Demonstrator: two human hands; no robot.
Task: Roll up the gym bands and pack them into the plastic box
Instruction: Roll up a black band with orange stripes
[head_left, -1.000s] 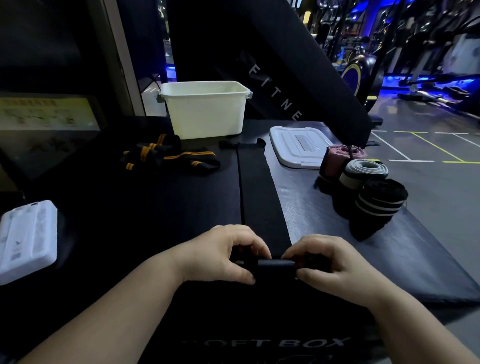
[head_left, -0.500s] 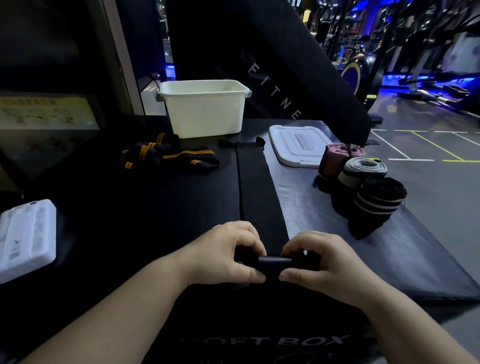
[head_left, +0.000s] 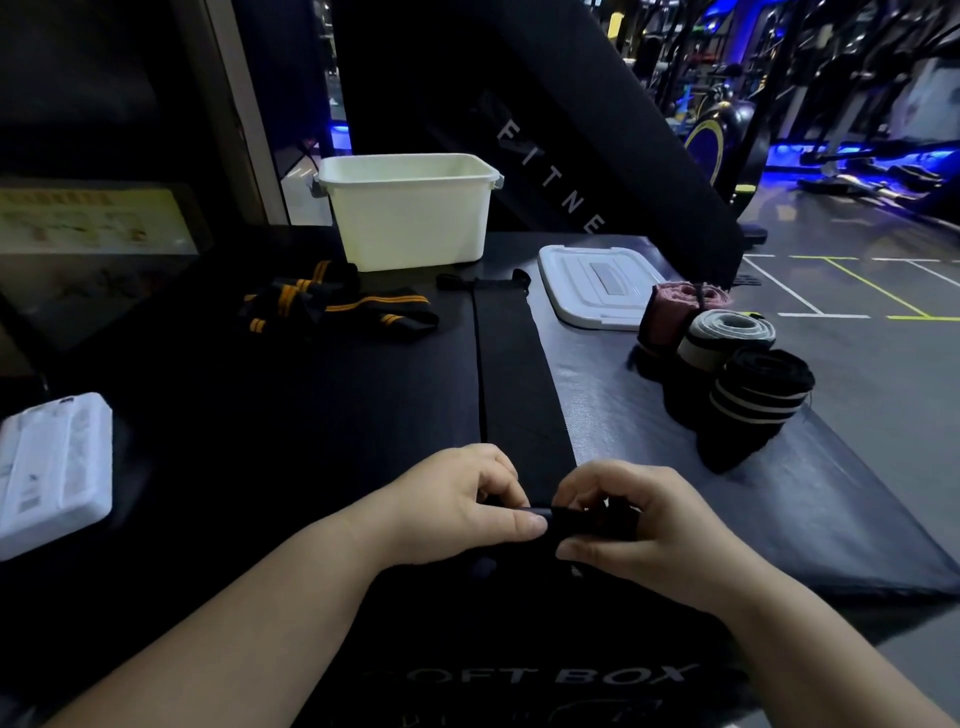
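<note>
Black gym band (head_left: 511, 374), laid flat and straight along the middle of the tabletop (head_left: 260, 441), with its near end wound into a small tight roll (head_left: 566, 519). The left hand (head_left: 457, 504) and right hand (head_left: 639, 525) each pinch 1 end of that roll between thumb and curled fingers. At right, 3 finished rolls touch in a row: pink roll (head_left: 670, 317), grey roll (head_left: 727, 338), striped black roll (head_left: 753, 405). At left lies a loose heap of orange-striped bands (head_left: 332, 306). The cream plastic box (head_left: 410, 218) stands open at the far edge, just beyond the band's far end, with its white lid (head_left: 597, 283) flat beside it. A white device (head_left: 52, 473) lies at far left. The tabletop is black, padded and lettered "SOFT BOX". Beyond it, a dim gym floor (head_left: 883, 364) has painted lines and blue-lit machines.
</note>
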